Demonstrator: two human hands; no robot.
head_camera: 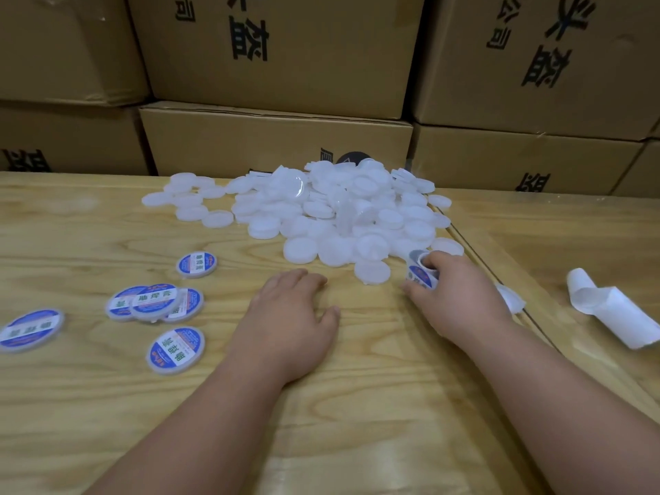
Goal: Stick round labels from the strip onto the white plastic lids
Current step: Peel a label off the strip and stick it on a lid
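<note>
1. Far left on the pale wooden table [357, 405]: six finished white plastic lids with round blue labels [157, 303], scattered, three of them overlapping.
2. Left hand [289, 319], palm down on the bare wood, fingers relaxed and slightly apart, holding nothing. It would best reach forward for the nearest plain lid.
3. Behind, a large heap of plain white plastic lids [335, 212], the closest one just beyond the fingertips.
4. Right hand [453, 294], fingers curled around a small roll of blue round labels on a white strip [421, 271]. Peel one label slowly, centre it before pressing.
5. Far right: curled, spent white backing paper [607, 309].
</note>
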